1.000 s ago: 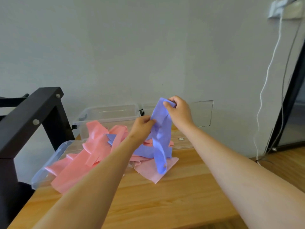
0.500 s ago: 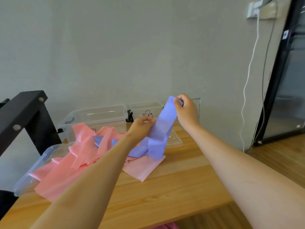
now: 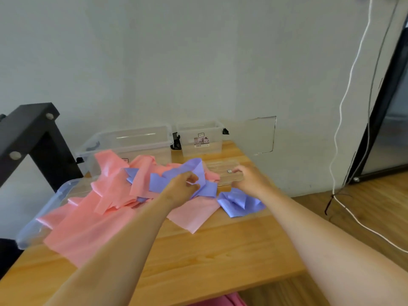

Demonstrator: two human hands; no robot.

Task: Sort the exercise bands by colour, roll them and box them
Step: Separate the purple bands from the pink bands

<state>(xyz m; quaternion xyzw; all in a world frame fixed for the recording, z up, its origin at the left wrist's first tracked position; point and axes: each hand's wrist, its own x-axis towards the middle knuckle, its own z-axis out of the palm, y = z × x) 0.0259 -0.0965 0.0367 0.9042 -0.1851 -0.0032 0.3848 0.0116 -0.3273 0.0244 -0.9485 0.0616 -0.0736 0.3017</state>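
Centrally, the left hand (image 3: 183, 184) pinches a purple band (image 3: 198, 168) atop the pink bands (image 3: 114, 195); the right hand (image 3: 249, 181), fingers relaxed, holds nothing.

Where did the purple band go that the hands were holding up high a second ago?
It came down. A crumpled purple band now lies on the table right of the pile; the right hand has let go and hovers open near it. The left hand has dropped to the pile and pinches another purple band. The pink bands and clear boxes stayed put.
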